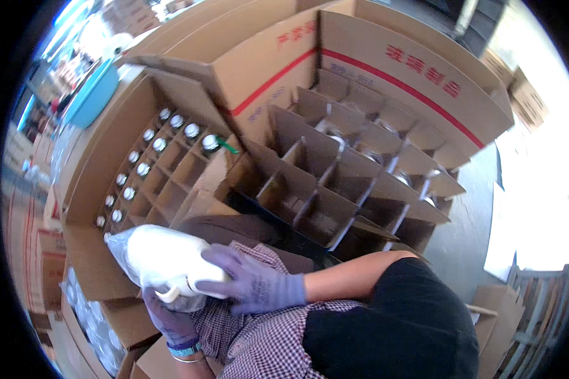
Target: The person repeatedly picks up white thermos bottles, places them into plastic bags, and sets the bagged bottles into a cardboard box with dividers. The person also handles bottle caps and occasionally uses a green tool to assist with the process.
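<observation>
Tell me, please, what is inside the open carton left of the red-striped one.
White-capped bottles stand between cardboard dividers. Their lower parts are hidden, and the wrapped white item covers part of the carton.

Cells (325, 222) open from above, dividers (297, 131) between, tall flap (373, 47) behind

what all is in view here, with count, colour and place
white bundle: one, white in clear plastic, in both hands
left carton: one, brown, left of centre
capped bottles: about thirteen, pale caps, in left carton
green strip: one, green, by a bottle cap
right carton: one, brown with red stripe, upper centre
dividers: many, brown, both cartons
glassware: several, clear, in right carton
basin: one, blue, upper left
other boxes: several, brown, far left and upper right
left hand: one, purplish glove, lower centre-left
right hand: one, purplish glove, lower centre
</observation>
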Action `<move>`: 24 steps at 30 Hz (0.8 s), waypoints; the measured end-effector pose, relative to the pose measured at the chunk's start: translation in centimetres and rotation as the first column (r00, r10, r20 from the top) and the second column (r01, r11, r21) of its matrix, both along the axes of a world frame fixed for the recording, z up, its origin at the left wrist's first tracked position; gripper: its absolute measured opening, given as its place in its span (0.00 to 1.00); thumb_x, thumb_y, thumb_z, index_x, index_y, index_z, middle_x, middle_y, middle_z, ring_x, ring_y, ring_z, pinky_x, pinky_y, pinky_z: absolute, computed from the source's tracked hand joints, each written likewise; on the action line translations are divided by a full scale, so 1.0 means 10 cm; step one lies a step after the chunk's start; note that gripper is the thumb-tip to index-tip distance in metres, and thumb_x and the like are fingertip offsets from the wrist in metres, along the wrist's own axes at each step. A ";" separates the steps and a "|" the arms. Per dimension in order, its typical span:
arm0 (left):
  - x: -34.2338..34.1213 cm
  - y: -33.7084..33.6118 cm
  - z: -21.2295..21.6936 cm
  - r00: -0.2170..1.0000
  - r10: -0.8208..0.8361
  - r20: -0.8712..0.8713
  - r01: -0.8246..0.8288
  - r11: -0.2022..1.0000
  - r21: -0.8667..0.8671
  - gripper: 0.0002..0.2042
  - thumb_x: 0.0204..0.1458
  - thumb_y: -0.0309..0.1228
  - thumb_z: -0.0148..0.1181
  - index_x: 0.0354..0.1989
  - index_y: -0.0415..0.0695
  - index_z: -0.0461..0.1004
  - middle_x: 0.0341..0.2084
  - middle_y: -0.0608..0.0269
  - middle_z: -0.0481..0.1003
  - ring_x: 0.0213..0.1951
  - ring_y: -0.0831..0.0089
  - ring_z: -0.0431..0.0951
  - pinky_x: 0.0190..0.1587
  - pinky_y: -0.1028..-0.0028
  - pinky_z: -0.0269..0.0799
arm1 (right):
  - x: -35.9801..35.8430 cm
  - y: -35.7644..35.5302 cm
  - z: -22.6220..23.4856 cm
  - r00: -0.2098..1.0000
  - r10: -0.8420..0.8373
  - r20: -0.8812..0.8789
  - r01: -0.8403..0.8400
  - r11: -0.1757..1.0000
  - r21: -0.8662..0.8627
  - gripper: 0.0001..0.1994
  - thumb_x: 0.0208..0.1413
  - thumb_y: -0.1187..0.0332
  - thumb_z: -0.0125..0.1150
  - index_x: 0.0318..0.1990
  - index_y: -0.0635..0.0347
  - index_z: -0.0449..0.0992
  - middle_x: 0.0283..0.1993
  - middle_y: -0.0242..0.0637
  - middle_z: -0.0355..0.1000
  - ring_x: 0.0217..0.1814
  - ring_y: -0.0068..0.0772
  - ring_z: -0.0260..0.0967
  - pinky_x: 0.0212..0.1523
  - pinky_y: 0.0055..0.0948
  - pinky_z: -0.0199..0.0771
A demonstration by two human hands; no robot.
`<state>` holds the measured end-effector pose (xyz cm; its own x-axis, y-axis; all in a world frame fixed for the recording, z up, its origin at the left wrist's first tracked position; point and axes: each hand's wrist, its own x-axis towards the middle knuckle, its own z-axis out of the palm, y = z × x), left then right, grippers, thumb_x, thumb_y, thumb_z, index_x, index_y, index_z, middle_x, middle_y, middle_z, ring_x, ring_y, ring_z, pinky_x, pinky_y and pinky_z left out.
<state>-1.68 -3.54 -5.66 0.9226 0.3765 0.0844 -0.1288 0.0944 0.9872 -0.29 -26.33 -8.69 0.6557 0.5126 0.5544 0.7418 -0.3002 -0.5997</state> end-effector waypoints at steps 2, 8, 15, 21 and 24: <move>0.14 -0.42 0.36 0.991 -0.095 -0.093 0.114 0.969 0.220 0.24 0.68 0.44 0.43 0.50 0.32 0.74 0.42 0.52 0.78 0.44 0.64 0.79 0.47 0.60 0.75 | 0.15 -0.09 -0.13 0.978 -0.202 0.046 0.191 0.965 0.178 0.45 0.43 0.55 0.77 0.71 0.44 0.60 0.67 0.55 0.56 0.70 0.60 0.57 0.68 0.51 0.64; 0.06 -1.54 0.55 0.757 -0.649 -0.075 0.201 0.123 0.972 0.13 0.50 0.31 0.65 0.42 0.39 0.75 0.37 0.49 0.75 0.40 0.51 0.76 0.44 0.55 0.70 | 0.49 -0.99 0.06 0.853 -0.516 -0.077 0.490 0.743 0.456 0.43 0.36 0.55 0.84 0.58 0.60 0.65 0.53 0.46 0.64 0.56 0.43 0.66 0.57 0.40 0.69; 0.11 -0.80 0.32 0.803 -0.556 -0.216 0.446 0.320 0.836 0.22 0.49 0.30 0.66 0.55 0.40 0.76 0.54 0.49 0.76 0.55 0.51 0.76 0.59 0.60 0.70 | 1.41 -2.60 0.13 0.337 -0.940 0.053 0.881 0.335 0.335 0.38 0.36 0.55 0.80 0.54 0.63 0.69 0.50 0.47 0.68 0.55 0.47 0.68 0.57 0.42 0.71; -0.23 0.39 -0.05 0.958 -0.181 -0.221 0.286 0.555 0.781 0.17 0.51 0.27 0.62 0.49 0.35 0.77 0.46 0.47 0.78 0.50 0.53 0.79 0.56 0.63 0.73 | 2.55 -3.23 -0.21 0.274 -0.936 -0.222 0.902 0.330 -0.279 0.40 0.39 0.47 0.73 0.60 0.58 0.68 0.57 0.56 0.68 0.59 0.57 0.70 0.61 0.45 0.73; -0.50 0.73 -0.09 0.982 -0.032 -0.185 0.172 0.546 0.820 0.15 0.53 0.29 0.61 0.48 0.34 0.77 0.45 0.47 0.79 0.48 0.54 0.79 0.54 0.63 0.73 | 3.09 -3.16 -0.50 0.231 -0.969 -0.085 0.846 0.243 -0.475 0.46 0.40 0.38 0.72 0.62 0.60 0.67 0.59 0.60 0.69 0.59 0.58 0.72 0.60 0.47 0.74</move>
